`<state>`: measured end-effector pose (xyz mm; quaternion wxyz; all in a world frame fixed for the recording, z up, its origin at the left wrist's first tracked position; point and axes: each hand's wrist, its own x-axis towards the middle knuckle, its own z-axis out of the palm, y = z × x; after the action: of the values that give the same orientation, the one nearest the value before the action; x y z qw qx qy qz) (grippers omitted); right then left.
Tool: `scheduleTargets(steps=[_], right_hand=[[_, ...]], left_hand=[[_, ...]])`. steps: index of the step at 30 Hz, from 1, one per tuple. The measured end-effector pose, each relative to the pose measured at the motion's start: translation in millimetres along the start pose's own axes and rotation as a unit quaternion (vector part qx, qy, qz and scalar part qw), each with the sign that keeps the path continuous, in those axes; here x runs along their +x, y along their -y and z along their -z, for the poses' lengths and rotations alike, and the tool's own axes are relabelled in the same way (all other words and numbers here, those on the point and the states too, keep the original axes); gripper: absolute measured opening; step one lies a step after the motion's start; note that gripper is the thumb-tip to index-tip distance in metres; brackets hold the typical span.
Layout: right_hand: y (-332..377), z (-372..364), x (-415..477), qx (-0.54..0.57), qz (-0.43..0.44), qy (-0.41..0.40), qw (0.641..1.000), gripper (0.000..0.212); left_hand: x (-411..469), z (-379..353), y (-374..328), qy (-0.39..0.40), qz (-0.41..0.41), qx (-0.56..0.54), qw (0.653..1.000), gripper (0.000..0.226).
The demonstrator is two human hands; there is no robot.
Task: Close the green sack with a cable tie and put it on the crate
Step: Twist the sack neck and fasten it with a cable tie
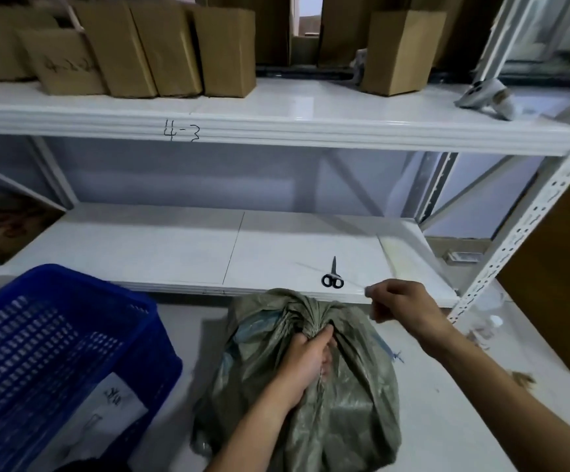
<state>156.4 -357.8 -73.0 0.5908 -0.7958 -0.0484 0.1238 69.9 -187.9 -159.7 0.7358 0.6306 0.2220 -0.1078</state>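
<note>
The green sack (345, 403) stands on the floor in front of the lower shelf, its top gathered into a bunched neck. My left hand (305, 362) grips that neck from below. My right hand (399, 301) is raised to the right of the neck and pinches a thin, pale cable tie (367, 290) between thumb and fingers; the tie's strap is barely visible. The blue plastic crate (55, 352) stands on the floor to the left of the sack, with paper sheets inside it.
Black-handled scissors (333, 277) lie on the lower white shelf (174, 247) just behind the sack. Cardboard boxes (161, 49) line the upper shelf. A perforated shelf post (515, 233) and a brown box (563, 267) stand at the right.
</note>
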Motion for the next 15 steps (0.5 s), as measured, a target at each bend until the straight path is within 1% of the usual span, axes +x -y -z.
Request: scheduleTargets(steps=[4, 6, 11, 13, 15], right_hand=[[13, -24, -58, 0.011, 0.046, 0.050, 0.998, 0.013], [11, -32, -78, 0.023, 0.057, 0.064, 0.996, 0.014], [-6, -47, -106, 0.001, 0.075, 0.056, 0.996, 0.010], [-12, -51, -111, -0.017, 0.086, 0.052, 0.995, 0.010], [-16, -53, -115, -0.022, 0.094, 0.056, 0.994, 0.009]], left_hand=[[-44, -1, -14, 0.033, -0.027, -0.022, 0.999, 0.037], [-66, -3, -14, 0.030, -0.035, -0.032, 0.998, 0.035], [-93, 2, -6, 0.029, -0.046, -0.046, 0.997, 0.030], [-99, 7, -5, 0.048, -0.046, -0.058, 0.996, 0.029], [-102, 10, -4, 0.072, -0.036, -0.078, 0.994, 0.038]])
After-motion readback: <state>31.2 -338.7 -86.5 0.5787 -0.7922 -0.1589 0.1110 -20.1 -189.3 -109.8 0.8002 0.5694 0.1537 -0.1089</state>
